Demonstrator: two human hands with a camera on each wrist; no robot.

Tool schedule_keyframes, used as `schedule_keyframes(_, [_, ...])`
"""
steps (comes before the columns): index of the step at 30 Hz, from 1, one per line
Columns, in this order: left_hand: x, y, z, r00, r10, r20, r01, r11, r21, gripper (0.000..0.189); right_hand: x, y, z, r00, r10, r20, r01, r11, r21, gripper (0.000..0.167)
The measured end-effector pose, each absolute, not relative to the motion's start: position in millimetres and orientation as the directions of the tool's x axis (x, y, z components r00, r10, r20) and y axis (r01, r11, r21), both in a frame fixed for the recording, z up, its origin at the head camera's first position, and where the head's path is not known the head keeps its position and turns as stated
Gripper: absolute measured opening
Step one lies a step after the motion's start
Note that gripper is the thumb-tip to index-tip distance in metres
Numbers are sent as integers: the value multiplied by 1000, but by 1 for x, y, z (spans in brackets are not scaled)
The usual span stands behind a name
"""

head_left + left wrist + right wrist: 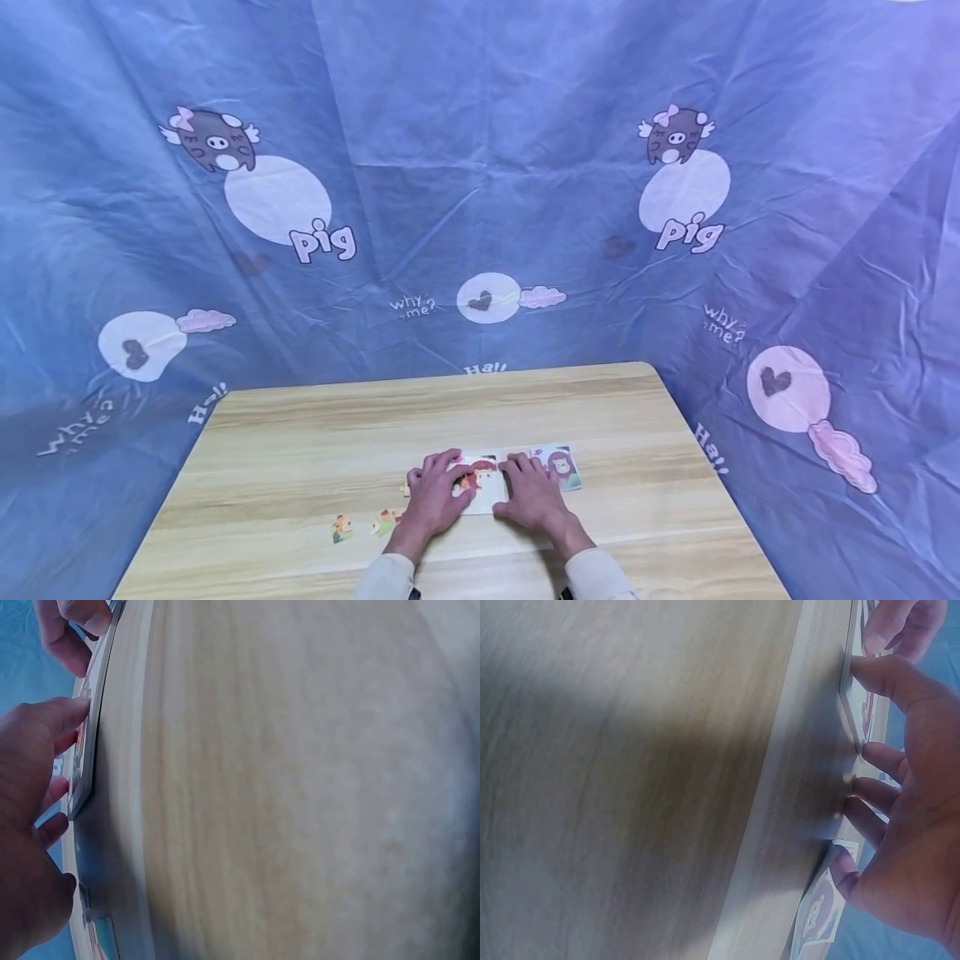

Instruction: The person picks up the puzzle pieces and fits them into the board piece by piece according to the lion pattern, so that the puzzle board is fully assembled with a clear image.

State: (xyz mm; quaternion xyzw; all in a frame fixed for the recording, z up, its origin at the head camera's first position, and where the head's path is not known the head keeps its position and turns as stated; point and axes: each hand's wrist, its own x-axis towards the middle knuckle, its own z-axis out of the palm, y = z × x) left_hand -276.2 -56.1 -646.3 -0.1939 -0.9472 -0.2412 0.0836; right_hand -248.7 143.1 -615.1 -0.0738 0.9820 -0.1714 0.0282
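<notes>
A white puzzle board [483,503] with a red and orange picture lies flat on the table between the two hands. My left hand [433,496] reaches over the board's left side; its thumb and index finger pinch an orange-red puzzle piece [470,482] on the board. The piece is partly hidden by these fingers. My right hand [536,497] holds the board at its right side, thumb at the near edge and index finger farther back, as the right wrist view shows. Its little finger touches a picture card with a lion [821,911].
The lion card [562,465] lies right of the board. Loose puzzle pieces, one orange and green [341,527] and one green and white [382,523], lie to the left on the wooden table [300,442]. Blue printed fabric [420,208] hangs behind and at both sides.
</notes>
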Motion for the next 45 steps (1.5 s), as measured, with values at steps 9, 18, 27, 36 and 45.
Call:
schedule_keyframes(9, [-273,-62,-646,-903,335,268,424,796,433,32,-248,142,-614,-988,-148,-49,-122,932,-342,75])
schedule_keyframes(18, [-274,-79,-643,-929,255,270,360,796,486,33,-247,144,-614,-989,-143,-38,-120,924,-362,74])
schedule_keyframes(27, [-273,-95,-642,-949,213,233,306,802,513,32,-247,143,-615,-988,-147,-41,-122,923,-365,75])
schedule_keyframes(36, [-273,-108,-640,-966,139,218,236,817,526,29,-248,144,-614,-989,-135,-54,-107,926,-362,76])
schedule_keyframes(45, [-271,-120,-639,-977,108,185,194,813,549,27,-249,143,-614,-988,-143,-50,-116,926,-359,75])
